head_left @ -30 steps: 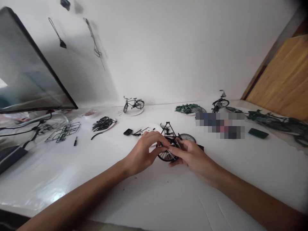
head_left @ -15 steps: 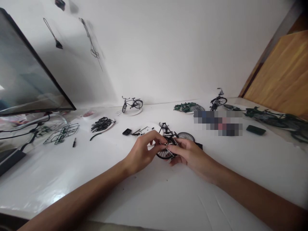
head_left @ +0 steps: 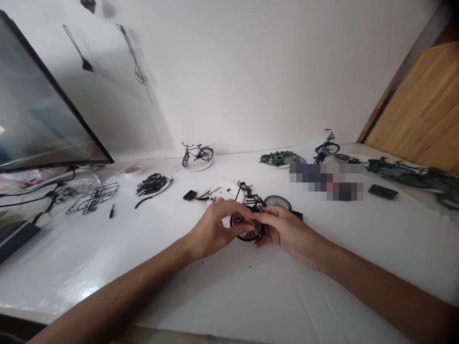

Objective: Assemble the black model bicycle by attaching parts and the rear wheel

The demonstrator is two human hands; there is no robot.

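Observation:
A small black model bicycle (head_left: 256,236) is held between my two hands, its spoked wheel tilted toward me. My left hand (head_left: 218,222) curls around the wheel's left side, thumb and fingertips closed at the spokes. On the other side, my right hand (head_left: 283,225) grips the frame, thumb on top and fingers beneath; the exact contact is partly hidden. Just beyond the right fingers lies a grey-spoked wheel (head_left: 278,202); whether it is joined to the frame I cannot tell. A flat black piece (head_left: 297,216) shows past the right hand.
Behind the hands is a white plate (head_left: 238,190) with small parts, a black box-like part (head_left: 190,195) beside it. Finished-looking model bicycles (head_left: 198,154) stand by the wall. Green part frames (head_left: 95,198), a small screwdriver-like tool (head_left: 112,211) and a monitor (head_left: 43,105) occupy the left.
My left fingertips have shifted from the wheel's hub area, opening a rounder gap that shows more of the wheel. The wheel sits slightly lower; my right hand barely moves.

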